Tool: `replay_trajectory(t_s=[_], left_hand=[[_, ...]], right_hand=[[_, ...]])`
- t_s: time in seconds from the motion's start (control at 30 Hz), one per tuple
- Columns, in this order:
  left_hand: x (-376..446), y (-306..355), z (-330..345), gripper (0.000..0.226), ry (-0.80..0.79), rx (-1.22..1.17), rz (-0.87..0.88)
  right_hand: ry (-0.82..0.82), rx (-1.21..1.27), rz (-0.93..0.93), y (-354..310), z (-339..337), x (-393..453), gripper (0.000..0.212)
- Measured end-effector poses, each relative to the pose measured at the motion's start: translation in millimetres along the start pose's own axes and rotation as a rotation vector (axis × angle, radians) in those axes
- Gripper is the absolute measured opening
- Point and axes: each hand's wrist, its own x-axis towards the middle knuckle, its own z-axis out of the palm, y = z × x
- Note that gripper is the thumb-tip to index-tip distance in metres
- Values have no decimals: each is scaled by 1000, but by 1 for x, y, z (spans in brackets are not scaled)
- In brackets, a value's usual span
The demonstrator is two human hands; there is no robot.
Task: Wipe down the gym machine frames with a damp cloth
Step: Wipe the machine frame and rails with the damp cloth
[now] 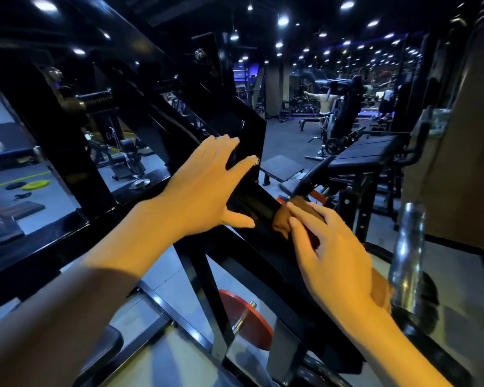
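Black frame beam (252,202) of the machine runs diagonally thru mid-frame, from upper left down to lower right, glossy enough to mirror my fingers. The cloth (380,286) is brownish, only partly visible: a bit peeks out beyond my fingertips mid-frame and another bit bulges under my wrist toward the right. It lies on the beam's top face.

My right hand (333,255) sits on the cloth, right of center, fingers mostly straight w/ a slight bend, pressing it flat against the beam, not wrapped round it. My left hand (207,185) is at center, wide open, fingers spread & straight, palm and fingertips touching the beam's upper stretch just below the angled corner plate (253,135). Thumb points down-right toward the other hand; the two hands are near but apart.

Outward: a red weight plate (252,328) on its peg shows below the beam, lower center. A chrome bar sleeve (407,255) stands upright at right edge, blurred. Black padded bench (369,152) right of center, upper half. Yellow-green plate (35,185) on the floor far left. A person at a cable station, small, upper right bkgd. Ceiling spotlights across the top.
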Motion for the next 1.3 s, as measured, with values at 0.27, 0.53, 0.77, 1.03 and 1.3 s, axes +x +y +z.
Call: replay_trajectory(t_s=[0.27,0.53,0.77,1.03,1.3], left_hand=[[-12,57,18,120,33,-75,139],[-10,110,29,126,9,-107,135],[-22,142,44,110,98,-183,135],[-37,185,42,88,127,-392,52],[-59,277,46,46,454,-927,-173]], right_hand=[[-67,-2,187,35,-34,-36,33],[-99,18,92,47,-33,-38,38],[-86,-85,116,117,-85,-115,35],[-146,-65,30,89,-58,-78,47],[-54,226,238,159,-118,-138,26]])
